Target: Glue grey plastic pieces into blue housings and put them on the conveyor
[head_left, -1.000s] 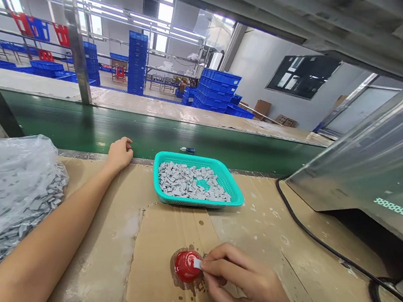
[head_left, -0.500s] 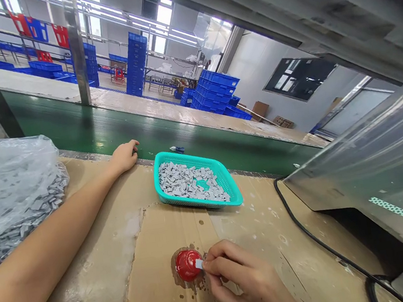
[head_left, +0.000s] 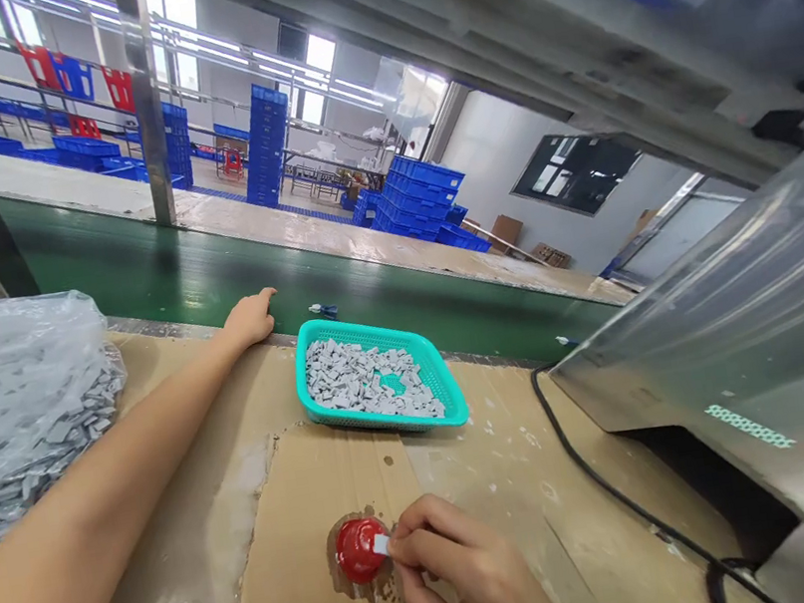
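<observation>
Head view: right hand (head_left: 472, 568) still holds grey piece (head_left: 382, 544) to red dome (head_left: 355, 551).

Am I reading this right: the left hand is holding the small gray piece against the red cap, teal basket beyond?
No: the head view shows the right hand, not the left hand, holding the gray piece against the red cap.

My workbench's worn cardboard top (head_left: 288, 500) carries a teal basket (head_left: 345, 327) of grey pieces, a bulging plastic bag (head_left: 7, 391), a wet red dome (head_left: 356, 550) and a black cable (head_left: 610, 482)
</observation>
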`<move>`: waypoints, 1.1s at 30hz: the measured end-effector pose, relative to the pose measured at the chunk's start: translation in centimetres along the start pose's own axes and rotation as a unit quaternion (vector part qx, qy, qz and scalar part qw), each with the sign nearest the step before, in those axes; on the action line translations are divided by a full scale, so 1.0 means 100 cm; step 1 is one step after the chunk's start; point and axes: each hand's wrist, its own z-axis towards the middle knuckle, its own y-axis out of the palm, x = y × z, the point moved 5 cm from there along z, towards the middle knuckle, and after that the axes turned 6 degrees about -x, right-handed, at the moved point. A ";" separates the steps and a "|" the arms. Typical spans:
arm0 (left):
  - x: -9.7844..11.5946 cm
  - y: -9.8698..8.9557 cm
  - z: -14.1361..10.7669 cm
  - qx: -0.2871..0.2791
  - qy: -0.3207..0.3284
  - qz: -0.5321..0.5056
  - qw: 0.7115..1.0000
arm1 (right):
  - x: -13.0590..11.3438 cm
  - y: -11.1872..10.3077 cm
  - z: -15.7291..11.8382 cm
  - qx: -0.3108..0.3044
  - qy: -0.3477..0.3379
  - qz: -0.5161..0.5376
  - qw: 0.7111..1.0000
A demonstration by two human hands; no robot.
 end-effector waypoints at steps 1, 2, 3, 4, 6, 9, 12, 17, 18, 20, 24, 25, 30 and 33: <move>0.008 0.002 0.008 -0.012 0.015 -0.009 1.000 | 0.000 0.000 0.000 -0.014 0.002 -0.006 1.000; 0.018 0.006 0.015 -0.026 0.035 -0.020 0.999 | 0.001 0.000 0.000 -0.030 0.003 -0.013 0.999; 0.028 0.009 0.022 -0.040 0.057 -0.033 0.997 | 0.001 0.000 0.000 -0.047 0.003 -0.022 0.999; 0.037 0.013 0.028 -0.052 0.076 -0.047 0.995 | 0.002 0.000 0.000 -0.058 0.001 -0.031 0.998; 0.049 0.020 0.033 -0.066 0.097 -0.076 0.990 | 0.003 -0.001 -0.001 -0.060 -0.005 -0.044 0.997; 0.048 0.020 0.025 -0.048 0.088 -0.124 0.987 | 0.003 0.000 -0.002 -0.051 -0.008 -0.047 0.998; 0.033 0.005 0.005 0.003 0.051 -0.183 0.982 | 0.004 0.001 -0.002 -0.042 -0.013 -0.032 0.999; 0.012 -0.036 -0.048 0.084 -0.030 -0.314 0.945 | 0.006 0.001 -0.002 0.007 -0.045 -0.009 0.999; 0.013 -0.041 -0.060 0.078 -0.038 -0.370 0.925 | 0.007 0.002 -0.002 0.014 -0.052 -0.009 0.999; 0.019 -0.047 -0.083 0.041 -0.052 -0.529 0.846 | 0.007 0.004 -0.003 0.010 -0.058 -0.010 0.998; 0.052 -0.048 -0.116 -0.076 -0.076 -0.722 0.684 | 0.002 -0.002 -0.002 -0.024 -0.043 -0.001 0.999; 0.063 -0.049 -0.121 -0.106 -0.071 -0.725 0.677 | 0.000 -0.008 -0.001 -0.026 -0.034 0.004 0.999; 0.112 -0.048 -0.145 -0.266 0.003 -0.669 0.694 | -0.016 -0.060 0.024 0.010 0.004 0.041 0.999; 0.128 -0.047 -0.160 -0.340 0.044 -0.586 0.734 | -0.023 -0.084 0.046 0.053 -0.010 0.075 0.996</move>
